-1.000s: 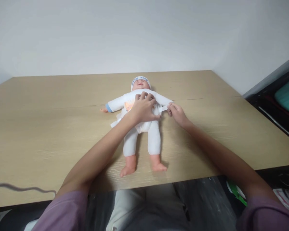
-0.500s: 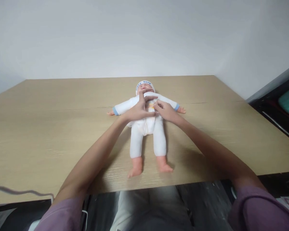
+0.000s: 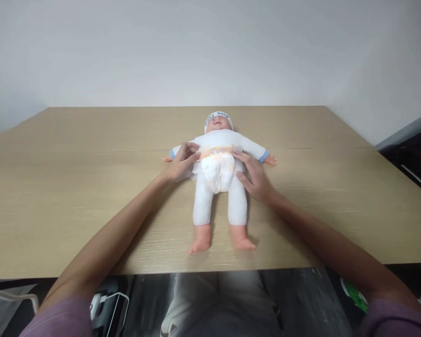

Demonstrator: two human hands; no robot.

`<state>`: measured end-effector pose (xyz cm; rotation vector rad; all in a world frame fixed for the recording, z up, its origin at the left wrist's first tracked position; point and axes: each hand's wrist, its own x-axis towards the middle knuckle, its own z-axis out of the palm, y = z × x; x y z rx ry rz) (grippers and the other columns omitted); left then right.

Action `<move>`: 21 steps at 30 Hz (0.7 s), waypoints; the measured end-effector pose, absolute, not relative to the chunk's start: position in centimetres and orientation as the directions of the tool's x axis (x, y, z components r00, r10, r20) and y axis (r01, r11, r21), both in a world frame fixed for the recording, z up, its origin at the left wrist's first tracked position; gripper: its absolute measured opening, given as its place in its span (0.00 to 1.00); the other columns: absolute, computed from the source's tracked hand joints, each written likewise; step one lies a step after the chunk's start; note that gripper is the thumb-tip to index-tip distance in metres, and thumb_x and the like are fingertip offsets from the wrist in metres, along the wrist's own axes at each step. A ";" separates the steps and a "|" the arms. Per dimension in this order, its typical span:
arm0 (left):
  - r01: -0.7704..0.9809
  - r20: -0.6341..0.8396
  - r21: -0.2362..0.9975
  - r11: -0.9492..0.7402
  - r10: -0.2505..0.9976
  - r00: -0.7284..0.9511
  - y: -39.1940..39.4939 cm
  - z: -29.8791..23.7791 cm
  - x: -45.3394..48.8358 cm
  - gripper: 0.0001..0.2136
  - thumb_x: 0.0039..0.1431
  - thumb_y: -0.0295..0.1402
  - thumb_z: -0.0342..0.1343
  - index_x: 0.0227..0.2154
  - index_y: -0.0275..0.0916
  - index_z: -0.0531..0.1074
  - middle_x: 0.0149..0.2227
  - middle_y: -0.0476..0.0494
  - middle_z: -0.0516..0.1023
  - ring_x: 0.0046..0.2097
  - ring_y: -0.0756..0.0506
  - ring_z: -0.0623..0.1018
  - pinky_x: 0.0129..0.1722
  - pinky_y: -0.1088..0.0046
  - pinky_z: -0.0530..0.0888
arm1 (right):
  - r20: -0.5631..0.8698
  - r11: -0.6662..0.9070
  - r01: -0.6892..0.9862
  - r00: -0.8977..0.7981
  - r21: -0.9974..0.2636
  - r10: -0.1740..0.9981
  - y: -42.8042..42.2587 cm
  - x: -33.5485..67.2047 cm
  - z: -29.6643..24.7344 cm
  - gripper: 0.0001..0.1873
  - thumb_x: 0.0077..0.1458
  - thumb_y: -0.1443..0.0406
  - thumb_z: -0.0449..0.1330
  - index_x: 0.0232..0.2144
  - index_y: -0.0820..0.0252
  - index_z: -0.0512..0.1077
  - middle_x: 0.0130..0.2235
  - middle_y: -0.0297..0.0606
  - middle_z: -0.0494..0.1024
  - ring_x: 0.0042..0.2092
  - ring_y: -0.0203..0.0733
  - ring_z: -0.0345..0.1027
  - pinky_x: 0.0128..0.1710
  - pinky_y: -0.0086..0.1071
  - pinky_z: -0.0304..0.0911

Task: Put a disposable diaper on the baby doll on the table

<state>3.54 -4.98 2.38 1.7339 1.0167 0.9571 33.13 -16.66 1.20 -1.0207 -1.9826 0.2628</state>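
Observation:
A baby doll (image 3: 203,206) in a white outfit and lettered white cap lies on its back, feet toward me. Around its waist and hips is a white diaper (image 3: 219,171) with an orange-patterned waistband. My left hand (image 3: 183,163) touches the diaper's left side, thumb and forefinger slightly apart at the waistband's end. On the other side, my right hand (image 3: 255,178) rests with fingers spread, fingertips on the waistband's right end and thumb by the doll's hip. Both hands look open. The diaper's back is hidden under the doll.
The doll lies on a light wooden table (image 3: 91,196) with a seam across it, against a pale wall (image 3: 182,56). Below the front edge are a white cable (image 3: 117,295) at left and a green item (image 3: 356,297) at right. Dark furniture (image 3: 410,145) stands at far right.
My hands have moved apart from the middle of the doll's belly to the diaper's two sides. The right hand has opened from a pinch. The waistband and the doll's face are now uncovered.

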 end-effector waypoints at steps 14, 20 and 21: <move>0.541 0.306 0.733 -0.413 0.910 0.280 -6.3 0.7 0.4 0.12 0.74 0.46 0.54 0.44 0.42 0.71 0.47 0.39 0.81 0.44 0.41 0.77 0.50 0.59 0.75 | 0.702 0.634 0.707 -0.278 -0.313 0.656 -17.6 28.5 5.9 0.11 0.75 0.62 0.56 0.51 0.48 0.77 0.49 0.44 0.83 0.54 0.58 0.76 0.59 0.58 0.69; 0.746 0.258 0.451 -0.490 0.871 0.417 -9.2 1.1 -2.1 0.17 0.70 0.53 0.55 0.40 0.43 0.68 0.45 0.34 0.79 0.51 0.32 0.77 0.58 0.49 0.73 | 0.546 0.702 0.700 -0.540 -0.131 0.641 -14.5 24.5 8.3 0.13 0.75 0.63 0.58 0.47 0.56 0.84 0.45 0.46 0.79 0.47 0.55 0.68 0.51 0.51 0.67; 0.766 0.228 0.433 -0.475 0.880 0.417 -9.4 1.2 -2.2 0.17 0.70 0.53 0.55 0.38 0.43 0.67 0.45 0.34 0.79 0.51 0.31 0.77 0.57 0.48 0.73 | 0.503 0.707 0.698 -0.573 -0.112 0.646 -13.7 24.1 8.4 0.13 0.75 0.63 0.58 0.45 0.56 0.84 0.45 0.46 0.79 0.47 0.55 0.67 0.50 0.50 0.67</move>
